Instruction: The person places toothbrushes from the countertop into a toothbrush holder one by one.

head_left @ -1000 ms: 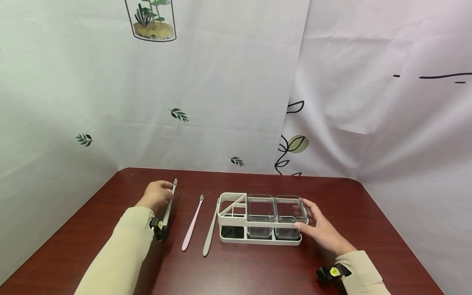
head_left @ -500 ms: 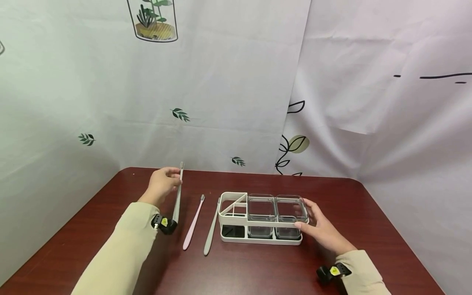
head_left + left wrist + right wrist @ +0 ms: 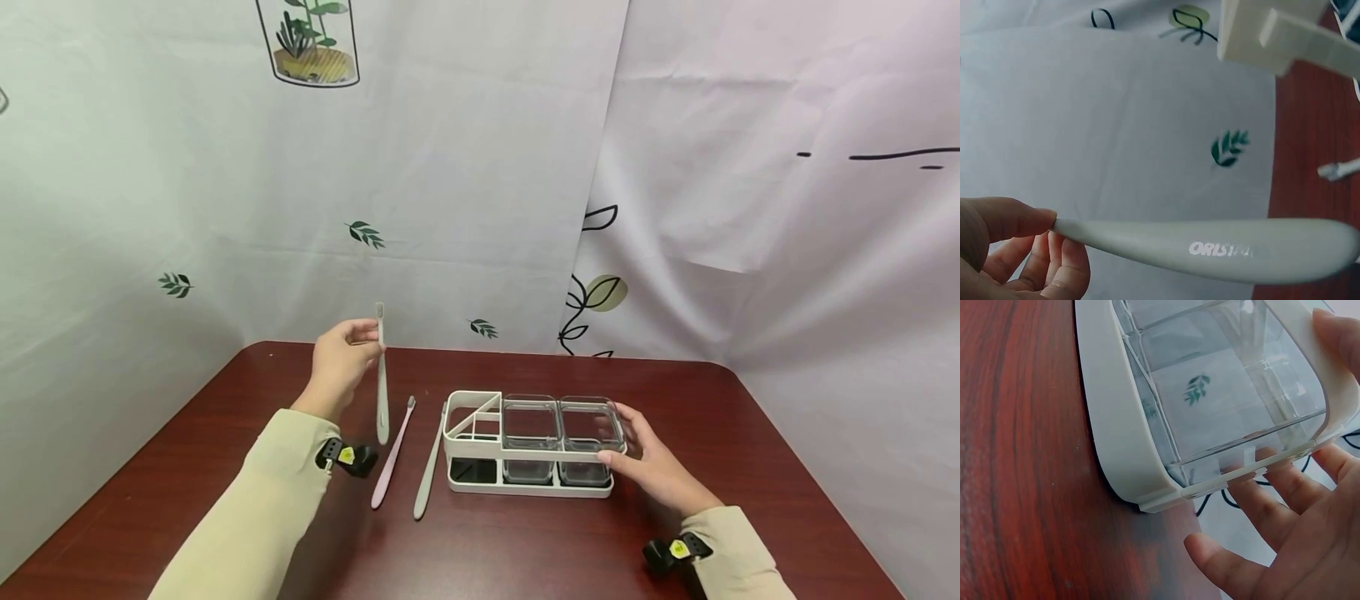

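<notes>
My left hand [image 3: 337,362] pinches a pale grey-green toothbrush [image 3: 382,392] near its neck, bristle head up and handle hanging down over the table. Close up in the left wrist view, thumb and fingertips meet at the thin part of the toothbrush handle [image 3: 1260,250], with other fingers curled below. At the right end of a white toothbrush holder [image 3: 472,450], my right hand [image 3: 660,471] grips the frame, thumb on the front rail and fingers round the side. Two clear cups [image 3: 528,475] sit in the holder; its left section is divided into small slots.
A pink toothbrush [image 3: 392,458] and another grey-green toothbrush [image 3: 429,477] lie on the dark red table [image 3: 487,554], left of the holder. Behind the table hangs a white patterned cloth [image 3: 450,167].
My left hand has lifted its toothbrush and moved right, turning it from slanted to nearly upright. The right hand and holder have stayed in place.
</notes>
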Demonstrator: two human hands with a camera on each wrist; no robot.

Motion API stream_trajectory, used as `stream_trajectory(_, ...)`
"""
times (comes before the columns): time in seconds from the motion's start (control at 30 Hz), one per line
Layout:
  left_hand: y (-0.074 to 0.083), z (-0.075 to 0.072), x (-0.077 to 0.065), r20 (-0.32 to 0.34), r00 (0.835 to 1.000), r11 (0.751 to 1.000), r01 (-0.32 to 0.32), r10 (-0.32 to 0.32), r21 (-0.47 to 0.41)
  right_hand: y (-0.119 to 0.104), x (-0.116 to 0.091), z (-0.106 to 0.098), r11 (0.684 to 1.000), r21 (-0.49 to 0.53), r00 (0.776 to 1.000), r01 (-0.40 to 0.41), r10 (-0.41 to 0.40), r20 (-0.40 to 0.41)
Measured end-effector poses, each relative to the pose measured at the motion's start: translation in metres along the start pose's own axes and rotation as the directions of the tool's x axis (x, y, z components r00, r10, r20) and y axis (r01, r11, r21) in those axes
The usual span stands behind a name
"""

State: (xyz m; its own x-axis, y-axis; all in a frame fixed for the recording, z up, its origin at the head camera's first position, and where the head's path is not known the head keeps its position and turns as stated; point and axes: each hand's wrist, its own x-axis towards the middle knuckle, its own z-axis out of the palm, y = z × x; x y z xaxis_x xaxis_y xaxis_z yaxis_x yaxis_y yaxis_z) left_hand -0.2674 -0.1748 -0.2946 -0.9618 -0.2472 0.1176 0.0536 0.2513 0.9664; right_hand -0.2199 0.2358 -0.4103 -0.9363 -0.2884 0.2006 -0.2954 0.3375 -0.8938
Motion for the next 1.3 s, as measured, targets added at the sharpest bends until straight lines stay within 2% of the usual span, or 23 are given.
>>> stream_trajectory(0.3, 0.018, 0.008, -0.013, -0.046, 0.998, 0.996, -0.039, 0.035, -0.076, 0.003, 0.0, 0.0, 1.0, -0.008, 1.0, 0.016, -0.016, 0.001)
stream_trajectory(0.5, 0.025, 0.015, -0.019, -0.084, 0.995, 0.984, -0.067, 0.054, -0.164, 0.004, -0.001, 0.001, 1.0, -0.001, 1.0, -0.001, 0.001, -0.003)
stream_trajectory(0.67, 0.03, 0.02, -0.024, -0.107, 0.993, 0.955, -0.083, 0.054, -0.284, 0.002, -0.001, 0.001, 1.0, 0.006, 1.0, 0.009, -0.009, -0.002)
stream_trajectory(0.97, 0.039, 0.037, -0.033, -0.108, 0.991, 0.88, -0.119, 0.077, -0.46, 0.004, 0.0, 0.001, 0.999, 0.014, 0.999, 0.034, -0.034, -0.007)
stream_trajectory(1.1, 0.042, 0.045, -0.037, -0.101, 0.99, 0.852, -0.133, 0.095, -0.506, 0.005, 0.0, 0.001, 0.999, 0.021, 0.999, 0.032, -0.032, -0.011)
stream_trajectory(1.3, 0.043, 0.055, -0.04, -0.099, 0.99, 0.831, -0.14, 0.103, -0.538, 0.005, 0.0, 0.001, 0.999, 0.033, 1.0, 0.03, -0.029, -0.01)
